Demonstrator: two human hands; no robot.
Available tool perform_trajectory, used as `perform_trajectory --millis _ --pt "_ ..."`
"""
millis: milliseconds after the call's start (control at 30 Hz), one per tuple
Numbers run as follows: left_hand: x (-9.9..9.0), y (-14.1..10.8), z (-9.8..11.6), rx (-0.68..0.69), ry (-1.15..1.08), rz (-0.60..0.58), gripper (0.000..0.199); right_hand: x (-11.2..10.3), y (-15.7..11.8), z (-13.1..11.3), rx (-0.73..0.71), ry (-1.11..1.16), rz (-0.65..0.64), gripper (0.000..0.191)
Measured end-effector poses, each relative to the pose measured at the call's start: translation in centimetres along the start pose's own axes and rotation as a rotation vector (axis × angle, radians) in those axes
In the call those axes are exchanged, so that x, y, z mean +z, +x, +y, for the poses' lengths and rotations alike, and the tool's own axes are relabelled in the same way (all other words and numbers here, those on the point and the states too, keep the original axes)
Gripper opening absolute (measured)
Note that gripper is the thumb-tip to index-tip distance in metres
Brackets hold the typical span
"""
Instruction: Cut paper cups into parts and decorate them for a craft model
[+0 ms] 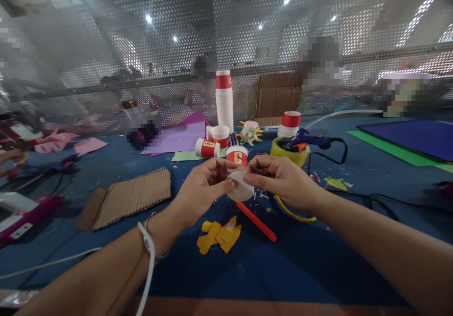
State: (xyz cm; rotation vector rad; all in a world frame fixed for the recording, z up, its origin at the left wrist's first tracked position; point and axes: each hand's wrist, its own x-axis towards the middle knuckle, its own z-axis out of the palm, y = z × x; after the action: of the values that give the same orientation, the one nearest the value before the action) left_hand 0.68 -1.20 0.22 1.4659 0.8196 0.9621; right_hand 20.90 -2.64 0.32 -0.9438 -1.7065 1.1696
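Left hand (201, 188): pinching a pale disc (240, 191);
Right hand (285, 181): gripping a slim dark tool (256, 169), possibly scissors;
Red pen (256, 221): between disc and bench's (283, 278) near edge

On the blue table (300, 269), locate the red marker (260, 225) at near center, to the right of the orange-yellow paper pieces (228, 236). At left, note the corrugated cardboard (136, 198), flat. Toward the rear, identify the tall cup stack (224, 103), with purple sheets (177, 136) to its left and upright cardboard (279, 94) to its right. At right, observe the blue glue gun (313, 139), resting on the yellow tape roll (292, 158). Farther right, find the dark blue sheet (417, 139), partly over the green sheet (371, 148).
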Motion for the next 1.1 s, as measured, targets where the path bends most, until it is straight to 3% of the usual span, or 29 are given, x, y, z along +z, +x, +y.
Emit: perform_trajectory --millis 100,333,567,733,1100 --pt "0.11 0.07 -0.03 -0.091 -0.083 -0.053 0.031 -0.13 -0.04 0.24 0.024 0.009 0.007 0.029" --pt "-0.16 0.28 -0.04 -0.027 -0.171 0.069 0.029 -0.11 -0.06 0.01 0.1 0.052 0.042 0.029" --pt "-0.06 -0.13 0.31 -0.019 -0.191 -0.17 0.06 -0.16 -0.24 -0.12 0.127 0.127 0.044 0.04" --pt "-0.32 -0.13 -0.16 0.026 -0.137 -0.254 0.059 -0.22 -0.25 -0.24 0.147 0.159 0.042 0.041" --pt "-0.26 -0.16 -0.35 0.241 0.036 -0.134 0.051 -0.14 -0.22 -0.45 0.114 0.102 0.03 0.04"
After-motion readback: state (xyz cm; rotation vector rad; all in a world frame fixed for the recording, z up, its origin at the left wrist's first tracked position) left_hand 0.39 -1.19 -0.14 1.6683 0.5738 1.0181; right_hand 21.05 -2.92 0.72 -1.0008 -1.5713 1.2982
